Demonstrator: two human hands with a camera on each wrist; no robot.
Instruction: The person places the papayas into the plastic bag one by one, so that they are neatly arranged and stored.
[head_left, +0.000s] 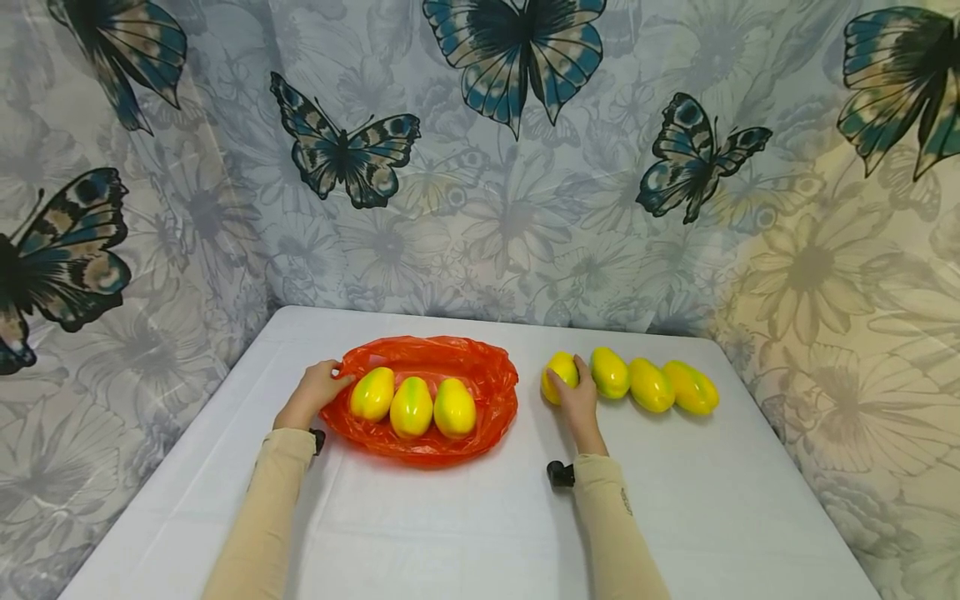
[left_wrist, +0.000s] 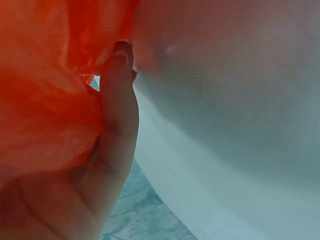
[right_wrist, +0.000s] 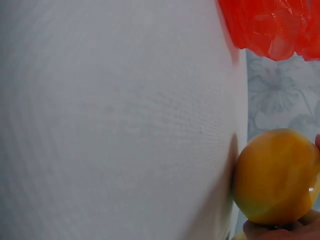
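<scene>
On the left of the table lies a red plastic bag, its mouth spread open. Inside it, three glossy yellow mangoes sit side by side. My left hand pinches the bag's left rim; in the left wrist view, a finger lies against the red plastic. To the right of the bag, my right hand grips another yellow mango between thumb and fingers. The right wrist view shows this mango close to the tabletop, with fingertips at its side.
Further right, a yellow mango lies in a slanting row with another mango and one at the end. A white cloth covers the table. Behind it hangs a butterfly-patterned curtain.
</scene>
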